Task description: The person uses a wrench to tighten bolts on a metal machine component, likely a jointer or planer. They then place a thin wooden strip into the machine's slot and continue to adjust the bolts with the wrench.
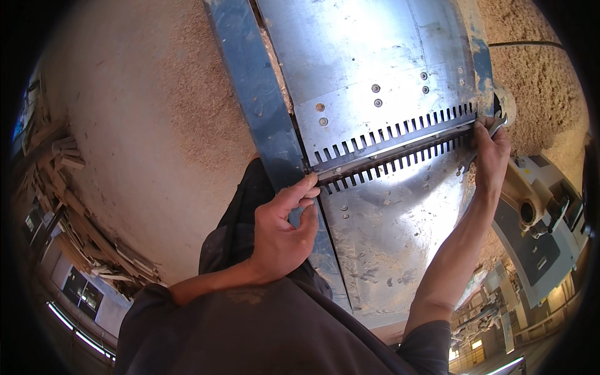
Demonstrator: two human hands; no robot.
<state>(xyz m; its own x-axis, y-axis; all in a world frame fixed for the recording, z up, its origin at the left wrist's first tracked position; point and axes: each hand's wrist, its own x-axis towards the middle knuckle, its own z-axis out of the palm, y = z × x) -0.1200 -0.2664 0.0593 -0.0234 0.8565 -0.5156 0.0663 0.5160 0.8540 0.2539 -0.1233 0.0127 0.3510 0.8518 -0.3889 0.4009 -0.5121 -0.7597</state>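
Note:
A long dark cutter head (400, 153) with a bright blade strip lies across a metal machine table (350, 50), between two rows of comb-like slots. My left hand (284, 228) is at its left end. The index fingertip touches the end by the slot edge, the other fingers are curled, and the thumb stands apart below. At the right end, my right hand (490, 156) is closed round a grey open-ended wrench (498, 125). Its fingertips rest by the cutter head's end, and the palm hides the wrench's middle.
A blue side rail (256, 81) runs along the table's left edge. Sawdust (531, 75) is heaped on the right and scattered over the floor (137, 125) at left. Scrap wood (87, 225) is piled far left. A grey machine (540, 231) stands at lower right.

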